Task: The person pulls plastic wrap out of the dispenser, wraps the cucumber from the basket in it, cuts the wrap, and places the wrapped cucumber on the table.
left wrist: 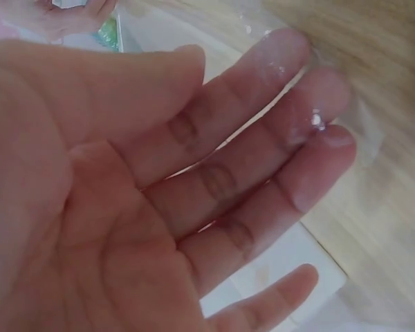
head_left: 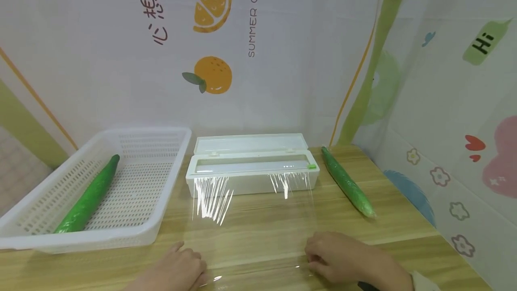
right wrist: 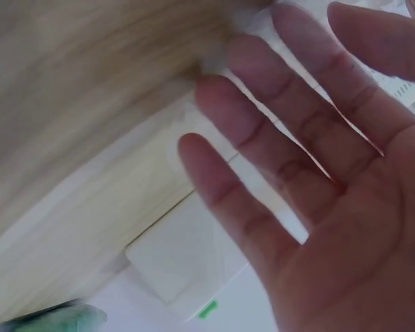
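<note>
A sheet of clear cling film [head_left: 254, 232] stretches from the white cling film dispenser [head_left: 252, 183] toward the front of the table. At its front left corner, my left hand [head_left: 175, 269] touches the film. In the left wrist view its fingers [left wrist: 228, 173] are extended, with shiny film over the fingertips and the thumb lying beside the index finger. Opposite, my right hand [head_left: 337, 255] is at the front right corner. Its fingers [right wrist: 263, 131] look nearly straight in the right wrist view, thumb apart, fingertips at the film. The dispenser's lid [head_left: 250, 144] stands raised.
A white plastic basket [head_left: 171, 183] on the left has a green cucumber [head_left: 90, 196] in it. Another cucumber [head_left: 349, 185], shiny as if wrapped, lies right of the dispenser on the wooden table [head_left: 404, 219]. A printed cloth [head_left: 282, 84] hangs behind.
</note>
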